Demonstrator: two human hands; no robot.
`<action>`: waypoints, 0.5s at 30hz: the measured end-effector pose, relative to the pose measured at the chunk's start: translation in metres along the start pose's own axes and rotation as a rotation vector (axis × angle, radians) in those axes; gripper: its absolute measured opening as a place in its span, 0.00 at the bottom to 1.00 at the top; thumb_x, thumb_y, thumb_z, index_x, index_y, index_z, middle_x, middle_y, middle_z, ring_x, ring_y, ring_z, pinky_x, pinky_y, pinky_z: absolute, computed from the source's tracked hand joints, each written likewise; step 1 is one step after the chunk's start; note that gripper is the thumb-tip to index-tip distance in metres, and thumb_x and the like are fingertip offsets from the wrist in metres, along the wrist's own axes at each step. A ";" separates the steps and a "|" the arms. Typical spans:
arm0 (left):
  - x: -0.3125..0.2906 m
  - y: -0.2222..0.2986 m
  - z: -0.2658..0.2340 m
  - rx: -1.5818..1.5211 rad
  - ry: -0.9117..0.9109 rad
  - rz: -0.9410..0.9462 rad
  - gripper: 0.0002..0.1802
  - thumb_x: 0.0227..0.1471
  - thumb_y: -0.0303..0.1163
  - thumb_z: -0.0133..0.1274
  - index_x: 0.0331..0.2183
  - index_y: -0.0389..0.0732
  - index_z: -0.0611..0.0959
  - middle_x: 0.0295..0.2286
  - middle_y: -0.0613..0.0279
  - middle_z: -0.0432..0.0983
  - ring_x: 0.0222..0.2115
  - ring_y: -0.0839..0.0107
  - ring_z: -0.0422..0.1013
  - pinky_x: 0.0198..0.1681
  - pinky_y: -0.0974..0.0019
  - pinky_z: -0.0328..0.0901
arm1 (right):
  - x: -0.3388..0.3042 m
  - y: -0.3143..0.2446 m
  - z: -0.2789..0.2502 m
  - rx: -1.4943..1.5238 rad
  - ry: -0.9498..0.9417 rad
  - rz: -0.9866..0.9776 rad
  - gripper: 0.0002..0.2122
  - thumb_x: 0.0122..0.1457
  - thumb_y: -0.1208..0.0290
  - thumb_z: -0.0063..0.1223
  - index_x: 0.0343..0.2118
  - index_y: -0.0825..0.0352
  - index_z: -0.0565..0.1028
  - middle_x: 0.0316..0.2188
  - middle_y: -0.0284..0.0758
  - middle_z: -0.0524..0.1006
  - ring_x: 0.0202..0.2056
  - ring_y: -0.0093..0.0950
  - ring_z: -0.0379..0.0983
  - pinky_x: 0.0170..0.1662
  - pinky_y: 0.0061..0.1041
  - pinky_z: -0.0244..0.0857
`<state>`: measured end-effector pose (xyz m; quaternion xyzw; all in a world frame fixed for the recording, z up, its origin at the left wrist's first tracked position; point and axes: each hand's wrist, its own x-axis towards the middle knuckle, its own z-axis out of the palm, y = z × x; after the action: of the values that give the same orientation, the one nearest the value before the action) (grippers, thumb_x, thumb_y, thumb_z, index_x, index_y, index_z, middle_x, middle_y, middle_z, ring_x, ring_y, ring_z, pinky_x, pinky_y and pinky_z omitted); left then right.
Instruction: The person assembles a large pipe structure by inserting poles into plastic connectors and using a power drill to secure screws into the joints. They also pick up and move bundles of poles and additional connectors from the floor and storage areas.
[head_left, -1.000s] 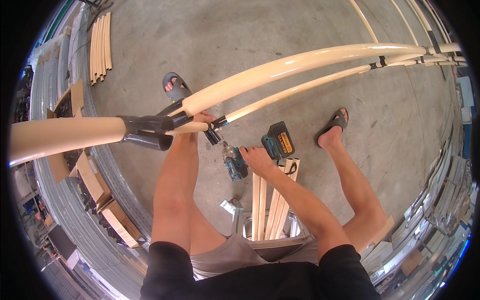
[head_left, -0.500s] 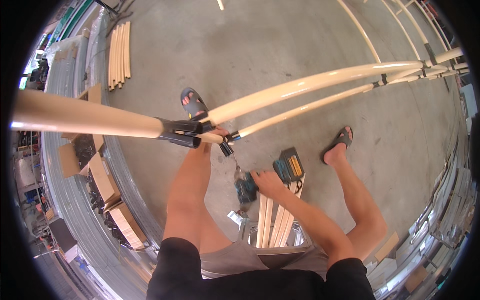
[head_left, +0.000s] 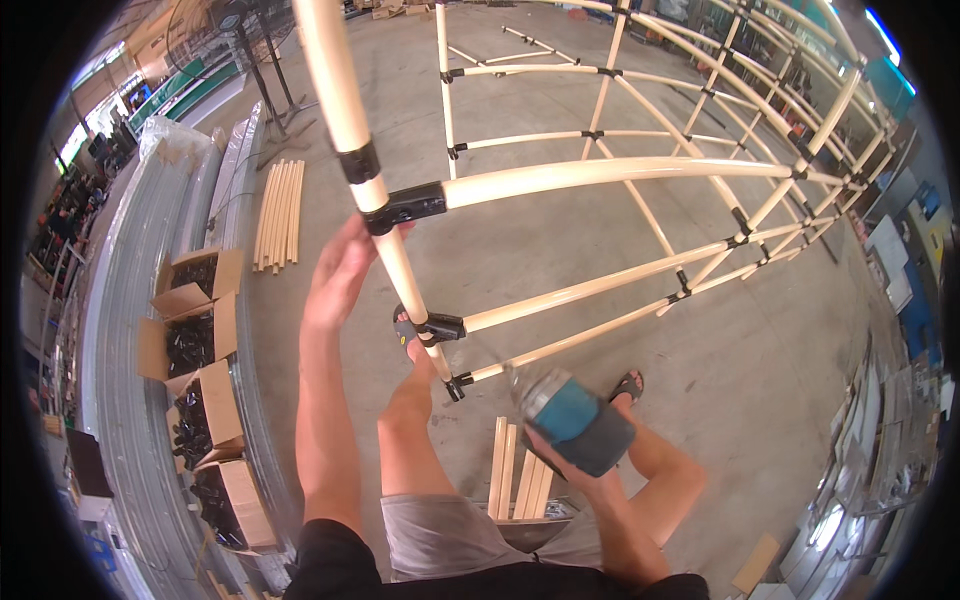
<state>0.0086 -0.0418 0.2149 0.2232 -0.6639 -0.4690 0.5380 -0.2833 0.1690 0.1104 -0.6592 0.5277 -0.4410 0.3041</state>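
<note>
A cream-coloured upright pipe (head_left: 400, 275) with black clamp joints stands in front of me, part of a large pipe frame. My left hand (head_left: 343, 268) is closed round this pipe just under the upper black joint (head_left: 405, 208); the pipe hides some of its fingers. In my right hand (head_left: 560, 455) is a teal and black cordless drill (head_left: 563, 408), a little blurred. It is held apart from the frame, right of the middle joint (head_left: 440, 327). Another black joint (head_left: 457, 387) sits at the pipe's lower end.
Open cardboard boxes (head_left: 225, 405) of black joints stand at the left beside long grey stacked profiles (head_left: 125, 300). A bundle of cream pipes (head_left: 280, 215) lies on the floor. More pipes (head_left: 500, 465) lie between my legs. The frame (head_left: 615, 170) stretches away to the right.
My left hand has moved up from the low joint to below the upper one. The drill has risen and turned away from the low joint. My view has tilted up, showing more of the frame.
</note>
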 end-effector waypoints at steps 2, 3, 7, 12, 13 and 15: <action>0.017 0.017 0.023 0.046 0.065 -0.060 0.28 0.56 0.42 0.53 0.50 0.31 0.71 0.43 0.51 0.75 0.45 0.64 0.71 0.53 0.60 0.63 | 0.024 -0.024 0.007 0.012 0.091 0.087 0.12 0.53 0.67 0.61 0.38 0.67 0.77 0.34 0.33 0.78 0.37 0.24 0.74 0.41 0.27 0.67; 0.022 0.018 0.021 0.072 0.082 -0.136 0.25 0.54 0.37 0.55 0.49 0.32 0.73 0.41 0.53 0.76 0.43 0.66 0.72 0.50 0.62 0.65 | 0.037 -0.040 0.014 0.043 0.134 0.140 0.12 0.52 0.68 0.62 0.38 0.67 0.76 0.33 0.33 0.78 0.37 0.26 0.74 0.41 0.27 0.67; 0.022 0.015 0.032 -0.028 0.202 -0.105 0.18 0.52 0.30 0.58 0.44 0.33 0.76 0.30 0.64 0.78 0.32 0.75 0.72 0.41 0.67 0.65 | 0.076 -0.059 0.045 0.021 0.368 0.003 0.12 0.45 0.73 0.64 0.32 0.69 0.75 0.29 0.36 0.77 0.35 0.33 0.74 0.38 0.31 0.65; 0.013 0.007 0.039 -0.050 0.231 -0.055 0.14 0.54 0.31 0.57 0.41 0.37 0.78 0.28 0.68 0.76 0.31 0.78 0.70 0.41 0.70 0.63 | 0.092 -0.036 0.060 0.011 0.390 -0.278 0.08 0.43 0.77 0.62 0.27 0.70 0.74 0.22 0.35 0.76 0.25 0.27 0.73 0.29 0.28 0.64; 0.012 0.007 0.038 -0.057 0.226 -0.055 0.14 0.54 0.32 0.57 0.41 0.37 0.78 0.29 0.68 0.76 0.32 0.78 0.70 0.41 0.71 0.63 | 0.093 -0.040 0.061 0.030 0.388 -0.269 0.08 0.43 0.77 0.62 0.26 0.70 0.74 0.21 0.35 0.75 0.24 0.27 0.72 0.28 0.28 0.63; 0.011 0.005 0.034 -0.067 0.207 -0.064 0.13 0.54 0.32 0.57 0.41 0.37 0.78 0.29 0.69 0.76 0.32 0.78 0.70 0.41 0.71 0.63 | 0.094 -0.053 0.064 0.075 0.390 -0.240 0.06 0.43 0.77 0.61 0.24 0.70 0.74 0.19 0.35 0.75 0.21 0.26 0.70 0.26 0.27 0.63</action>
<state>-0.0255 -0.0349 0.2257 0.2734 -0.5811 -0.4824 0.5957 -0.1982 0.0881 0.1534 -0.6077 0.4778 -0.6123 0.1659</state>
